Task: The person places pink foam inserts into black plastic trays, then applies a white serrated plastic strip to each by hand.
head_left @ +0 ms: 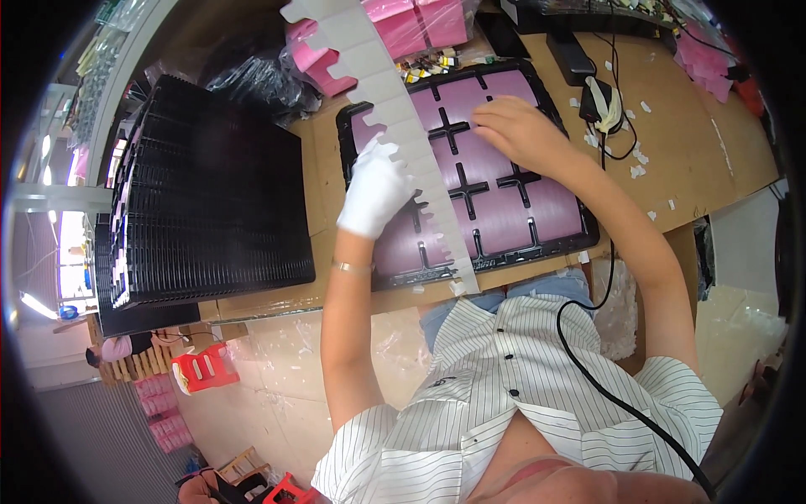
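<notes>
Over the black tray (pixel 357 118), a white strip (pixel 403 109) is clenched by the gloved left hand (pixel 375 189); a pink sheet (pixel 495 210) is pressed by the open right hand (pixel 516 126).

This is looking like a small assembly or packing workshop. A cardboard-covered bench (pixel 688 160) is carrying a black compartment tray (pixel 467 176) lined with pink sheets, and tall stacks of black trays (pixel 210 193) are sitting along its left edge. Pink packets (pixel 403 25) are piling up at the far edge, white scraps (pixel 638 160) are littering the right side, and plastic wrap (pixel 277 336) is lying underneath.
</notes>
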Demonstrator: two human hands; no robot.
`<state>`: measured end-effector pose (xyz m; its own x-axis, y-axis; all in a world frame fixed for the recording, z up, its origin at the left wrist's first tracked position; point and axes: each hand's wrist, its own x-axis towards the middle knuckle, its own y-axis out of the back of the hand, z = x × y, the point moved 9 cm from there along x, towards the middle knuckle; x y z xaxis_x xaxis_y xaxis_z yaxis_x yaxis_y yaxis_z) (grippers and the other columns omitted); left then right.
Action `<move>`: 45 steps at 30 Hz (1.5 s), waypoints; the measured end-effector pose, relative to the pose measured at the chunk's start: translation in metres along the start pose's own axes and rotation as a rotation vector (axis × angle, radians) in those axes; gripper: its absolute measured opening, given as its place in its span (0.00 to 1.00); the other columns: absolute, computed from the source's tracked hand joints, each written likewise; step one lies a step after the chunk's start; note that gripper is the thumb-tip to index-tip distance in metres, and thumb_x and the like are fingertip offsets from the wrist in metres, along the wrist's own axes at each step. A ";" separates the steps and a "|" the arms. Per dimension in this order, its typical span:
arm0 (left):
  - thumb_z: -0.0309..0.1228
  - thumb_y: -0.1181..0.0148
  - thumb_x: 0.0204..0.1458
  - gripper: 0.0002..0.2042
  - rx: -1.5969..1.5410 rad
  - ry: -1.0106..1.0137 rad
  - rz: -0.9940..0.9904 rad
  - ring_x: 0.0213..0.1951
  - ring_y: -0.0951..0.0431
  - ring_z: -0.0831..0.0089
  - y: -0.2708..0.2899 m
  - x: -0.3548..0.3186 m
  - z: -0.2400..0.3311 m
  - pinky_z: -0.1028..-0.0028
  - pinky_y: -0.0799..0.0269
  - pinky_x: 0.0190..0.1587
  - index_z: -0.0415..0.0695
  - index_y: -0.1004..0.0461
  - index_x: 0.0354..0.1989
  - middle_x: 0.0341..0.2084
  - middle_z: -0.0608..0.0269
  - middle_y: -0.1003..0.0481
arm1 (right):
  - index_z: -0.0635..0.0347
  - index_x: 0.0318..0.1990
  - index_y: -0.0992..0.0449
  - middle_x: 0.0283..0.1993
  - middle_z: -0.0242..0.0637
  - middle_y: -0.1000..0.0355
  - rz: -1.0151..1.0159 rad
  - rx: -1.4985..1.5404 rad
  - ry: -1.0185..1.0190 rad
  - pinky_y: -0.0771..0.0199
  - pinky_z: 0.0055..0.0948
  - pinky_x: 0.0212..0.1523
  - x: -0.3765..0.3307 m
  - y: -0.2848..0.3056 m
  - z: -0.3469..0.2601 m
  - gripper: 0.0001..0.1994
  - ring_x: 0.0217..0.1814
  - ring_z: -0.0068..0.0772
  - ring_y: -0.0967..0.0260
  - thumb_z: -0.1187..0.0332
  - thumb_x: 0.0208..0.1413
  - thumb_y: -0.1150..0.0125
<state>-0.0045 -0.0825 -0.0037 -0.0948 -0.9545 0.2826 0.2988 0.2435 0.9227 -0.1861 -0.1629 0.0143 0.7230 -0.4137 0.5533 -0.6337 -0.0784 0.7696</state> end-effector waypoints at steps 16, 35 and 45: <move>0.40 0.51 0.62 0.15 -0.208 0.030 0.102 0.49 0.23 0.63 0.001 0.001 -0.087 0.57 0.37 0.61 0.47 0.20 0.44 0.43 0.58 0.21 | 0.64 0.44 0.21 0.49 0.41 0.23 -0.077 -0.174 -0.078 0.44 0.43 0.69 -0.012 0.008 0.090 0.15 0.54 0.39 0.28 0.63 0.64 0.51; 0.50 0.23 0.28 0.38 0.085 -0.010 -0.228 0.52 0.28 0.55 0.026 -0.050 -0.006 0.61 0.35 0.57 0.44 0.26 0.51 0.49 0.55 0.26 | 0.60 0.48 0.29 0.61 0.39 0.37 -0.467 -0.023 -0.118 0.44 0.41 0.66 -0.065 0.032 0.013 0.34 0.65 0.46 0.43 0.53 0.33 0.24; 0.32 0.33 0.52 0.34 -0.665 0.785 0.187 0.68 0.42 0.64 0.001 -0.160 -0.047 0.69 0.48 0.68 0.32 0.40 0.65 0.66 0.48 0.40 | 0.57 0.70 0.47 0.74 0.43 0.52 -0.007 0.172 -0.396 0.67 0.43 0.75 -0.140 0.052 0.022 0.30 0.78 0.47 0.64 0.53 0.66 0.55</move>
<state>0.0562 0.0627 -0.0601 0.5795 -0.8125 -0.0636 0.7297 0.4825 0.4844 -0.3262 -0.1287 -0.0305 0.5875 -0.7262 0.3569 -0.6899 -0.2191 0.6899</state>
